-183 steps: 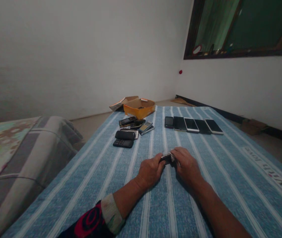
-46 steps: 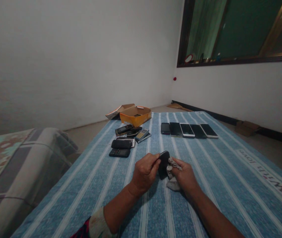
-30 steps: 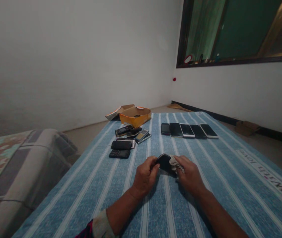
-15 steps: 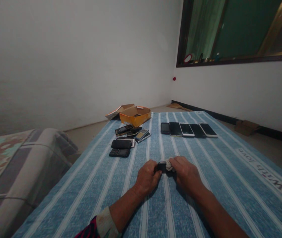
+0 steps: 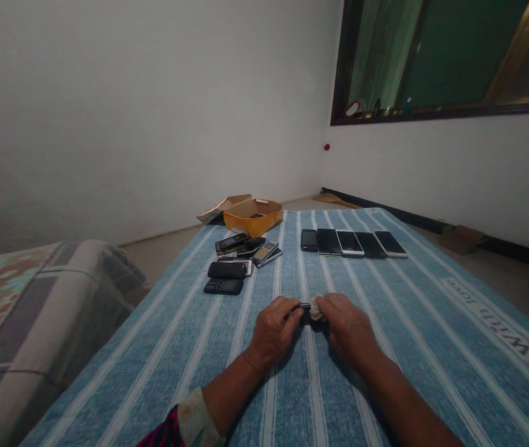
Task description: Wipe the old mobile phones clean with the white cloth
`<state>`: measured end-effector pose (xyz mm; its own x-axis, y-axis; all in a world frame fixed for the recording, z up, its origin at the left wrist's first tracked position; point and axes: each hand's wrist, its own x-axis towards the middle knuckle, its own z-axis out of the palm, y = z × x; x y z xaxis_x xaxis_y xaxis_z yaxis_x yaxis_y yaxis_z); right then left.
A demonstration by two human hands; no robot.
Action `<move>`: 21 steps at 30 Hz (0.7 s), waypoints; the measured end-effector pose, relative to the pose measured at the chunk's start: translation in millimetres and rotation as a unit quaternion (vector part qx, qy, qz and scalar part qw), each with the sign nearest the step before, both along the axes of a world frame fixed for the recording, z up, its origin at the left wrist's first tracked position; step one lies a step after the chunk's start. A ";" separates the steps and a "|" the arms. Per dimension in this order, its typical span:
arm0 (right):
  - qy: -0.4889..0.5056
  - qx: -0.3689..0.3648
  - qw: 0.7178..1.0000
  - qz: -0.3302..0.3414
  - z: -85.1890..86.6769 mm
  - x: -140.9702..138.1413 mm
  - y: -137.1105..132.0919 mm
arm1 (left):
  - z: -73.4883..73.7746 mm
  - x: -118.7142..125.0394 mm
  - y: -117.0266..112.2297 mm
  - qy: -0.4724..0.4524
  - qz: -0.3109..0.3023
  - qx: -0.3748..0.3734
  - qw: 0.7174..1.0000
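Left hand: the left hand [image 5: 274, 332] is closed, its fingers curled around one end of the dark phone.
Right hand: the right hand [image 5: 348, 329] is clenched on the pale cloth, pressing it against the other end of that phone.
Dark phone: the dark phone [image 5: 302, 306] lies between the two hands, low over the sheet (only a thin edge shows, so its screen can't be seen).
Pale cloth: the pale cloth [image 5: 317, 308] is bunched at the phone's right end, mostly inside the right hand.
Sheet: a striped blue sheet [image 5: 432, 379] lies under everything, with the words "With love" [image 5: 485, 316] printed near its right edge.
Row: five smartphones [image 5: 351, 243] lie side by side, screens up, beyond the hands on the right.
Heap: a loose group of keypad phones [image 5: 241, 254] lies beyond the hands on the left, well apart from them.
Box: an orange cardboard box [image 5: 250, 220] sits open at the far end of the sheet, just past that group.
Room: a sofa [image 5: 45, 310] stands to the left, and a dark-framed window [image 5: 446, 62] is set in the right wall.
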<state>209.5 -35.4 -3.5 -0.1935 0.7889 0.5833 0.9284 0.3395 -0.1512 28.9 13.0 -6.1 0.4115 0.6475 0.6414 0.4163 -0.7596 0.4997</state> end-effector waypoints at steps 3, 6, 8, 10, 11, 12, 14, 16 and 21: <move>-0.004 0.007 1.000 -0.001 -0.1 -2.0 -0.9 | 1.1 1.2 0.3 -0.005 0.001 0.001 1.000; -0.005 0.020 1.000 0.002 -1.5 -5.9 -1.3 | 0.8 1.8 0.2 -0.016 0.001 -0.011 1.000; -0.006 0.037 0.999 0.006 -3.6 -9.9 -0.8 | 0.3 2.1 -0.3 -0.023 0.001 -0.026 0.999; -0.007 0.057 0.998 0.012 -6.6 -15.0 0.1 | 0.0 2.3 -1.2 -0.025 0.003 -0.038 0.999; -0.007 0.067 0.998 0.016 -8.2 -17.7 0.7 | 0.0 2.4 -1.7 -0.024 0.004 -0.043 0.999; -0.006 0.075 0.997 0.020 -9.9 -20.4 1.3 | 0.2 2.5 -2.2 -0.023 0.005 -0.047 0.999; -0.002 0.084 0.996 0.023 -12.8 -25.2 2.3 | 0.8 2.7 -3.2 -0.019 0.007 -0.057 0.998; 0.000 0.082 0.996 0.021 -14.8 -28.3 3.1 | 1.8 3.0 -3.8 -0.016 0.007 -0.068 0.998; 0.002 0.057 0.998 0.024 -13.1 -26.1 2.8 | 4.4 3.0 -3.8 -0.007 0.006 -0.067 0.998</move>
